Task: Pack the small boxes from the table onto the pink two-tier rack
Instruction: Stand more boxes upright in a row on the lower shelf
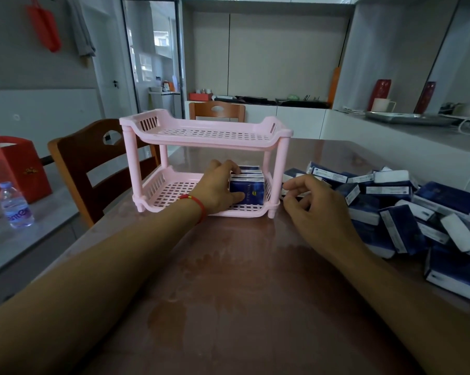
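Boxes (pixel 246 185) stood upright in a short row at the right end of the lower tier of the pink two-tier rack (pixel 201 136), packed against the end wall, probably so that the row could grow leftward and each new one would have something to lean on. The left hand (pixel 217 189) was inside that tier, fingers curled over the top of the row and thumb laid across the front face of the nearest box, gripping it, most likely to press the row tight and keep it from toppling. The upper tier held nothing that could be seen. The rack stood toward the far middle of the table (pixel 228 307), with its right posts close to the heap of small boxes (pixel 407 212) spread loose along the table's right edge; that nearness kept each reach short. The right hand (pixel 316 209) hovered at the near-left fringe of the heap, just beside the rack's right front post, fingers loosely bent and parted, thumb apart from them; a white edge showed beneath the fingertips, but whether they touched a box could not be told. Judging from the full heap, the packing had only begun.
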Tool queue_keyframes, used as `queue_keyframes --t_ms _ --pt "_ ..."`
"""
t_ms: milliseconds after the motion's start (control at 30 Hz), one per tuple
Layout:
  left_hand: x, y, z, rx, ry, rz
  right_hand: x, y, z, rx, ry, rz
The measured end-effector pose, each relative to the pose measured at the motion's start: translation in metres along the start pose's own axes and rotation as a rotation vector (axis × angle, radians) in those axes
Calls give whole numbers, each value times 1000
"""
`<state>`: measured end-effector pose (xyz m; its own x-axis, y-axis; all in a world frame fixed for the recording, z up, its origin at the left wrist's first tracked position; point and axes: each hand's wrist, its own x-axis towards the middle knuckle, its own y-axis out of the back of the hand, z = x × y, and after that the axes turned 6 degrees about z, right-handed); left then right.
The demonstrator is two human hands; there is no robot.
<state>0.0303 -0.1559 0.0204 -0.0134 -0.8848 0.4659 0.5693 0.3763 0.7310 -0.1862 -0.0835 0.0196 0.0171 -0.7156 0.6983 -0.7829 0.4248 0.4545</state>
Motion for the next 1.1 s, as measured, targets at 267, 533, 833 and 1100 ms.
queue_keyframes --t_ms 267,533,833,1100 --pt "17 13 1 7 -12 -119 1 -1 3 -4 -9 -11" --pt "31 0 -2 33 1 -298 2 -1 5 -13 -4 -2" --pt "27 -5 -7 24 -88 -183 1 -1 5 -22 5 -33" --pt "23 -2 -6 -9 -70 -197 1 -1 5 -17 20 -26"
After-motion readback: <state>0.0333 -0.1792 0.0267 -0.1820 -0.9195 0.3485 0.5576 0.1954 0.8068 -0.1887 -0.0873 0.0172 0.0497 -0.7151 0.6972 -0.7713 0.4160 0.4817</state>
